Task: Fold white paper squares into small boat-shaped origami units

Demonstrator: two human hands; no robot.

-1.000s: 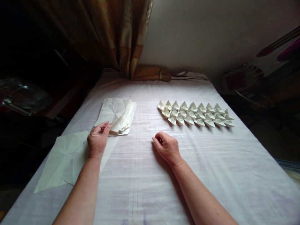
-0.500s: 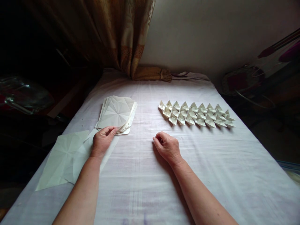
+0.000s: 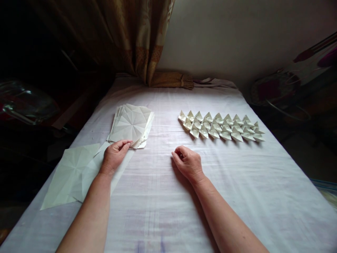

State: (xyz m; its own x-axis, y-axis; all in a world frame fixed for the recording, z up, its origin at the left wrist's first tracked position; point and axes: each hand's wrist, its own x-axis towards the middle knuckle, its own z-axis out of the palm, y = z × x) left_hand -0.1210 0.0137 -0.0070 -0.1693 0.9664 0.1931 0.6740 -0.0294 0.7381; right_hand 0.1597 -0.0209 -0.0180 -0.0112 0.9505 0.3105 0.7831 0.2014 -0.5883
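A stack of creased white paper sheets (image 3: 131,123) lies left of the middle, its top sheet marked with folds radiating from the centre. At the near edge of this stack, my left hand (image 3: 116,153) is closed, thumb and fingers pinched at the corner of the top sheet. My right hand (image 3: 187,162) rests on the cloth in a loose fist, with nothing visible in it. Beyond it to the right stand several small folded paper boats (image 3: 217,124), packed in staggered rows. More creased loose sheets (image 3: 70,175) lie beside and partly under my left forearm.
A pale, wrinkled cloth (image 3: 155,196) covers the table. A brown patterned curtain (image 3: 147,45) hangs at the back, its tasselled end (image 3: 187,82) lying on the far edge. Dark clutter flanks both sides, including a clear plastic-looking object (image 3: 23,102) at left.
The top sheet's near corner, raised under my left fingers before, now sits lower and flatter on the stack. My right hand stays in place. The view has shifted slightly.
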